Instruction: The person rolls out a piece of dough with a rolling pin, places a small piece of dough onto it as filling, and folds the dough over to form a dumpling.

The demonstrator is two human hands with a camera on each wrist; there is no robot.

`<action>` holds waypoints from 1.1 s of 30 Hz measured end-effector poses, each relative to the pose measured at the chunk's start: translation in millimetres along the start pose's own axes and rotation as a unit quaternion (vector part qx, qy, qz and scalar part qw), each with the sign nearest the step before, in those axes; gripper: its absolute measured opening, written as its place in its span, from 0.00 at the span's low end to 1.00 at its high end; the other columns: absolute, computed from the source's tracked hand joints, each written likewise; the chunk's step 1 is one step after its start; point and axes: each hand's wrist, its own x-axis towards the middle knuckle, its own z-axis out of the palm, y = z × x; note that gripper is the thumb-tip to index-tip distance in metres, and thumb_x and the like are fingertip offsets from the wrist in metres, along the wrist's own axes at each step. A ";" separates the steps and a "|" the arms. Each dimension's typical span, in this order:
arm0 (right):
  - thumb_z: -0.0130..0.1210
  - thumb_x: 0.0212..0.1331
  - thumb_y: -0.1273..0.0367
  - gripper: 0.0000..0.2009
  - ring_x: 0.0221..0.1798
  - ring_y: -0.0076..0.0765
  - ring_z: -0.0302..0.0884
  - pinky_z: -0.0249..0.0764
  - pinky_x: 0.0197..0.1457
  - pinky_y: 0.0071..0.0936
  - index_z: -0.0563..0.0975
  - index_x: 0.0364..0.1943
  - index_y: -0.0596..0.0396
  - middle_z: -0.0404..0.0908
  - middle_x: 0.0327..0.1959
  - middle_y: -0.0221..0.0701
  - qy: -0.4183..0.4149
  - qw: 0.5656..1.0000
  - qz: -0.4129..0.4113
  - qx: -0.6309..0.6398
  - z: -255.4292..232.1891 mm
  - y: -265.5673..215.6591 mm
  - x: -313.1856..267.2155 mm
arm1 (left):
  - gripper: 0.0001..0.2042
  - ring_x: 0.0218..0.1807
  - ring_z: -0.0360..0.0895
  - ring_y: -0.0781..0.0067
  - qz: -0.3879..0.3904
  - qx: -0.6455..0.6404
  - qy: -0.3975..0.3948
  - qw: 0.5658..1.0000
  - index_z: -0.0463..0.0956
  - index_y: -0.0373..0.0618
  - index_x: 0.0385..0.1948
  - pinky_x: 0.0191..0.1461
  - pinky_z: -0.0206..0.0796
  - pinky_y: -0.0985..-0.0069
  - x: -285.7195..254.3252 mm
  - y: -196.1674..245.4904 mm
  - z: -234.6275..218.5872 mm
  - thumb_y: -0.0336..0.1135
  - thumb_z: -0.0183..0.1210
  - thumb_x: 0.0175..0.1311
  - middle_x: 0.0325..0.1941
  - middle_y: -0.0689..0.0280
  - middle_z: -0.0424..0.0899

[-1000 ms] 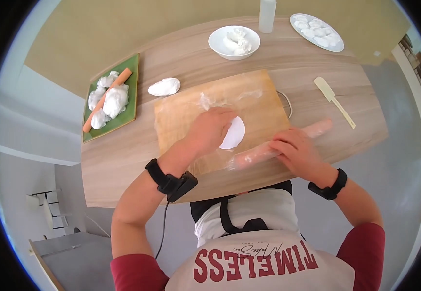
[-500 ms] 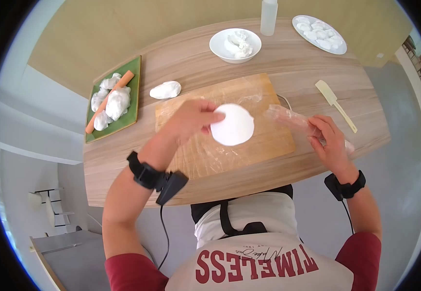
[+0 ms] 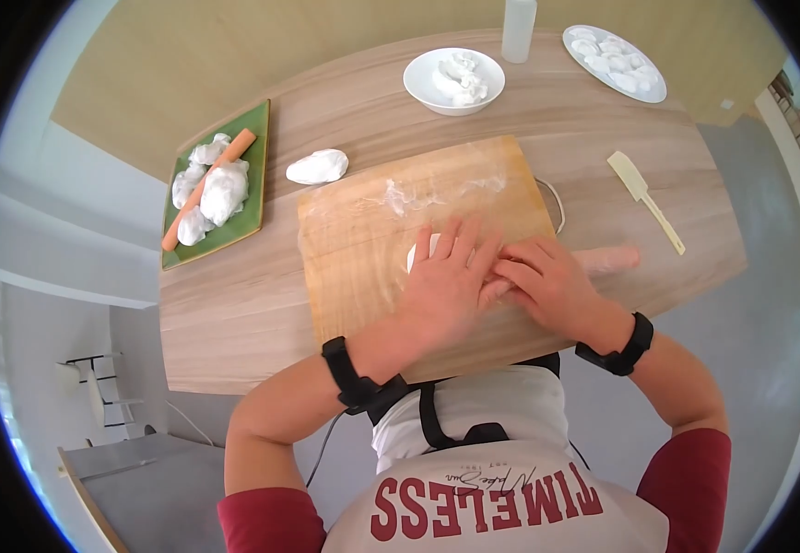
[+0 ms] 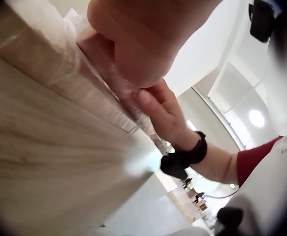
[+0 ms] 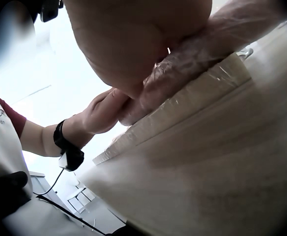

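On the wooden board (image 3: 354,276) lies a round white dough wrapper (image 3: 412,258), mostly hidden under my left hand (image 3: 451,281), whose fingers are spread out straight. My right hand (image 3: 552,290) holds a film-wrapped rolling pin (image 3: 607,260) with bent fingers. The pin's right end sticks out past that hand and beyond the board's edge. In the right wrist view the pin (image 5: 188,66) lies close along the board's near edge, under both hands. The left palm also overlaps the pin in the left wrist view.
A film-wrapped white lump (image 3: 317,167) lies behind the board. At left, a green tray (image 3: 254,198) bears wrapped lumps and an orange stick. Farther back stand a bowl (image 3: 418,92) of white filling, a bottle (image 3: 518,32) and a plate (image 3: 660,90) of white pieces. A spatula (image 3: 644,198) lies right.
My left hand first lifted the wrapper off the board, then brought it back down and spread over it. My right hand raised the rolling pin aside and has returned with it to the board.
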 end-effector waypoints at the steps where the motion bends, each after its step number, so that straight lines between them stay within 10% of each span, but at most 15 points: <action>1: 0.53 0.51 0.69 0.12 0.47 0.45 0.71 0.68 0.47 0.39 0.74 0.41 0.54 0.74 0.43 0.35 -0.007 1.000 0.015 0.023 -1.4 0.3 1.3 | 0.24 0.63 0.58 0.53 -0.002 -0.003 -0.001 1.000 0.63 0.45 0.58 0.65 0.45 0.50 1.8 -1.9 0.8 0.45 0.50 0.62 0.59 0.55 0.65; 13: 0.45 0.60 0.58 0.18 0.63 0.47 0.59 0.52 0.62 0.52 0.71 0.51 0.51 0.69 0.55 0.39 -0.035 0.983 0.060 -0.169 21.2 85.0 69.4 | 0.21 0.63 0.60 0.60 -0.062 -0.011 0.060 0.996 0.64 0.45 0.56 0.64 0.44 0.50 82.1 -74.5 19.6 0.42 0.48 0.62 0.60 0.57 0.65; 25: 0.50 0.55 0.55 0.28 0.66 0.50 0.54 0.49 0.64 0.55 0.66 0.56 0.59 0.63 0.60 0.43 -0.165 0.982 0.030 -0.082 -13.4 -32.3 -20.6 | 0.34 0.68 0.52 0.48 0.017 -0.101 -0.027 0.994 0.57 0.42 0.62 0.66 0.42 0.51 -28.1 18.3 -14.0 0.49 0.54 0.55 0.66 0.52 0.57; 33: 0.43 0.60 0.57 0.25 0.68 0.47 0.53 0.47 0.67 0.55 0.65 0.58 0.55 0.62 0.63 0.38 -0.081 0.974 0.052 -0.203 24.4 71.8 60.6 | 0.30 0.68 0.50 0.49 -0.061 -0.050 0.056 0.995 0.55 0.42 0.63 0.67 0.43 0.51 74.3 -63.9 19.9 0.43 0.51 0.60 0.65 0.51 0.58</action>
